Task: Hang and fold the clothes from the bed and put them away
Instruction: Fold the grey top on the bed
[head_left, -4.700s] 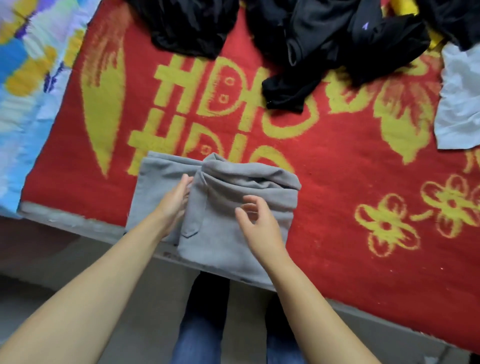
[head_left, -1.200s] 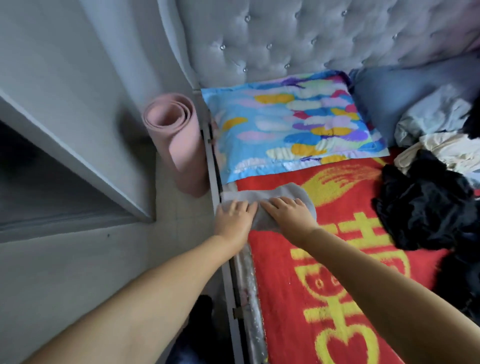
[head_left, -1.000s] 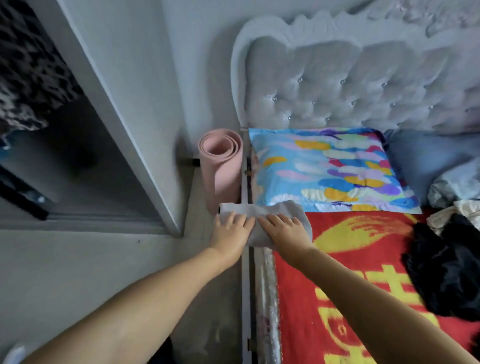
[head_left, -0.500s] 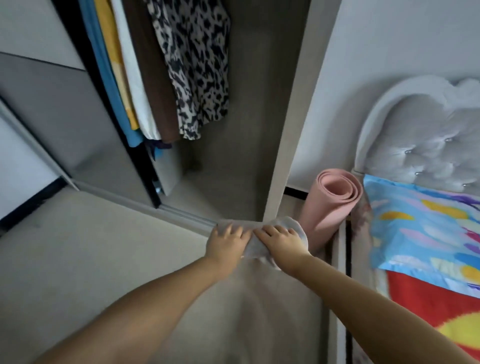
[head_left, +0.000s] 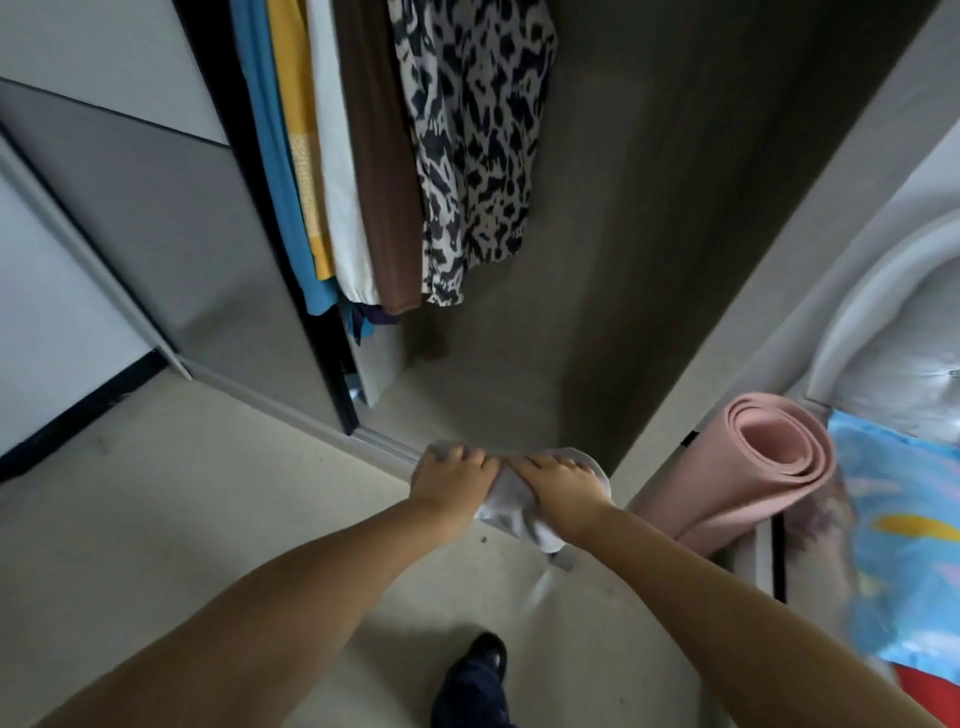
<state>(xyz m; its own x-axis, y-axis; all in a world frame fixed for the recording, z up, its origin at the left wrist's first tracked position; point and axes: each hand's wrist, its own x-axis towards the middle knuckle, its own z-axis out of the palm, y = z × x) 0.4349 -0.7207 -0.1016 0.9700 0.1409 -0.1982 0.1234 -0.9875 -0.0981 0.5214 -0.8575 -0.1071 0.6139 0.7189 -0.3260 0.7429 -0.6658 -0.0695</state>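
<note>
folded grey garment (head_left: 511, 512) carried at open wardrobe (head_left: 519, 374) threshold; left hand (head_left: 449, 480) and right hand (head_left: 563, 488) both curled over top, gripping it. likely soft, light, unfolds easily; support underneath.

folded grey garment (head_left: 511, 506), held before wardrobe (head_left: 597, 260)

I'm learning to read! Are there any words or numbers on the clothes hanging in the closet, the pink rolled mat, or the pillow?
No words, labels or numbers can be read anywhere in this picture.
The black-and-white spotted hanging garment carries only a blotchy pattern.
The yellow hanging garment has a pale patterned patch, too blurred to read.
The pink rolled foam mat is plain.
The blue patterned pillow shows coloured shapes only.
</note>
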